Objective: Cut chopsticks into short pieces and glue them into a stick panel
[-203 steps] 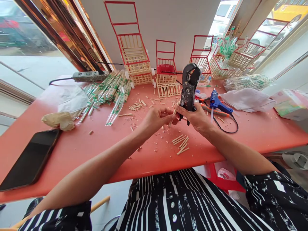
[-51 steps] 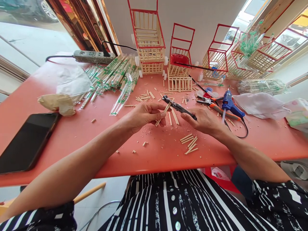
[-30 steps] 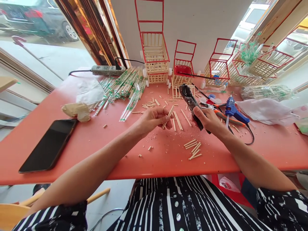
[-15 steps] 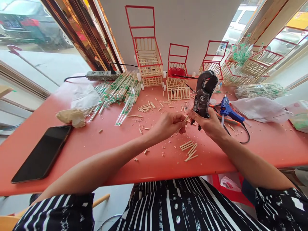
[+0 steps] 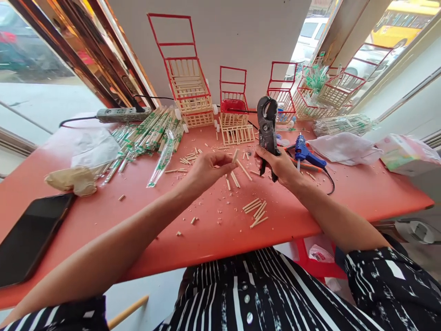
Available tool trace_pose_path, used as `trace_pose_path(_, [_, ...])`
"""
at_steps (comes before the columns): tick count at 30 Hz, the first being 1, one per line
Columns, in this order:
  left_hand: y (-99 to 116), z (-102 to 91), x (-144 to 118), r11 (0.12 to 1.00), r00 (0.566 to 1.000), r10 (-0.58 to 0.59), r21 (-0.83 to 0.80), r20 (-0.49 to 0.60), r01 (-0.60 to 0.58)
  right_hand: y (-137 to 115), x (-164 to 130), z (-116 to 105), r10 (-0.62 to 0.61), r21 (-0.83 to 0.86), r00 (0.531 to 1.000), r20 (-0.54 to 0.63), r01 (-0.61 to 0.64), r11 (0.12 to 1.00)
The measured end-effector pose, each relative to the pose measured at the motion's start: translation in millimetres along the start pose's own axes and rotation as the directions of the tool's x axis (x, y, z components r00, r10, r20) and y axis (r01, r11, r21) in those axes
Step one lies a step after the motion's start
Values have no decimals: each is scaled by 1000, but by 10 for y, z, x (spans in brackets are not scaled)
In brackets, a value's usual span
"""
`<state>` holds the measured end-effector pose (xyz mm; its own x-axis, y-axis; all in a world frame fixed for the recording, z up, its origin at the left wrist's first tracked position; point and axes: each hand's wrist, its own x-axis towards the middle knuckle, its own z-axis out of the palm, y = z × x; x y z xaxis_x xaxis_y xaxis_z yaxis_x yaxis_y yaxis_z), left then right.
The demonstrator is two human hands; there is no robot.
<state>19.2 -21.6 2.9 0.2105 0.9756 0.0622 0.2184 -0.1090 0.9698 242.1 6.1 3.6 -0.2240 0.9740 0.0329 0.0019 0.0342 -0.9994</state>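
Left hand: your left hand hovers above the red table, thumb and forefinger pinched on a short wooden stick piece that points up and to the right.
Right hand: your right hand is wrapped around the handles of the black cutting pliers, which stand upright with the curved head on top.
Gap between hands: the two hands are near each other but not touching; the stick piece sits just left of the pliers' handles.
Cut pieces: a small pile of cut sticks lies on the table in front of your hands, nearer the table edge, with more loose sticks below your left fingertips.
Behind the pliers: a blue hot glue gun lies just right of your right hand, its cord curling toward you.
Far edge: small red-framed stick carts stand in a row by the wall.
Left side: wrapped chopsticks lie in a heap, a power strip behind them, and a dark phone lies near the front left corner.
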Motion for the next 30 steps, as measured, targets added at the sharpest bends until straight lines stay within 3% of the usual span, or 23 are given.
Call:
trace_pose_path(4, [-9,-85,45,994,999,-30,-106,40,34,41,39,-11,-16,40,999,-46,18,999])
trace_pose_path(15, [-172,-47,144,901,977,-186,-378,107,213,76,19,-12,6,125,999,-49,0,992])
trace_pose_path(22, [-112,-139,130,906,939,-332,-248,90,344,20,6,-30,2,91,1000,5,-3,996])
trace_pose_path(30, [-108,-242,-6,917,916,-384,-69,117,393,26,29,-26,-5,72,999,50,1,997])
